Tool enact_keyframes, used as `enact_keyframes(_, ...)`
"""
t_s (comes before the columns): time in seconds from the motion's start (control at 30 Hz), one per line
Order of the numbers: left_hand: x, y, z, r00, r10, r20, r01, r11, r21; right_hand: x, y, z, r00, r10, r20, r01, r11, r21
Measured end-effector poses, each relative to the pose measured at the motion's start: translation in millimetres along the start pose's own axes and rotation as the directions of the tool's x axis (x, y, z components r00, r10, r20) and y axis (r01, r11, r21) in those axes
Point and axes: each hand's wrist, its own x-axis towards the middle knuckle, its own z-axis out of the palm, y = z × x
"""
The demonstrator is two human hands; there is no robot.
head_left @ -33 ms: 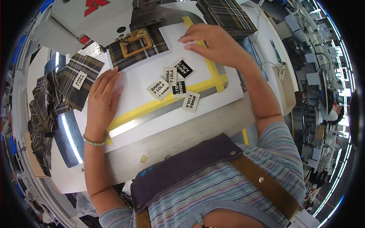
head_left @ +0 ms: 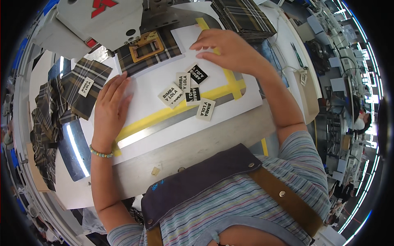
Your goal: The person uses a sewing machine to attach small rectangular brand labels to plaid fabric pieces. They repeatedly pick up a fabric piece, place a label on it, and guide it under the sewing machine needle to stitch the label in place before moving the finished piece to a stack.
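My left hand lies flat with its fingers stretched out, fingertips at the near left corner of a plaid fabric piece. That piece lies under the sewing machine head, beneath a brass-coloured rectangular frame clamp. My right hand hovers over the white work sheet, to the right of the fabric, with thumb and fingers bent and apart and nothing visible between them. Between my hands lie several loose square labels, among them a black label and a cream label, some overlapping.
Yellow tape edges the sheet. At left, a plaid piece with a cream label lies next to crumpled plaid fabric. A stack of plaid pieces is at the back right. Thread snips lie farther right.
My right hand has shifted slightly toward the fabric and nearer to me. My left hand, the labels and the clamped fabric look unmoved.
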Motion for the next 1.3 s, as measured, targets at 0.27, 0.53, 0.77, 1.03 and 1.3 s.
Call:
enact_keyframes(0.27,0,13,-16,1.0,0.003,-0.027,-0.006,0.994,-0.105,-5,-4,10,0.993,0.093,0.07,-0.097,0.994,0.049)
enact_keyframes(0.53,27,63,-19,0.913,-0.227,0.339,0.382,0.185,-0.906,10,-44,-10,0.874,-0.233,-0.427,0.342,0.919,0.197)
enact_keyframes(0.77,54,78,-4,0.847,-0.124,0.517,0.481,-0.233,-0.845,11,-55,22,0.887,-0.241,-0.394,0.416,0.788,0.454)
enact_keyframes(1.03,54,44,19,0.833,-0.406,0.376,0.441,0.075,-0.894,6,-42,19,0.97,0.152,-0.191,-0.01,0.807,0.59)
enact_keyframes(1.3,50,34,33,0.844,-0.363,0.394,0.398,-0.067,-0.915,21,-56,43,0.974,0.212,0.084,-0.213,0.715,0.666)
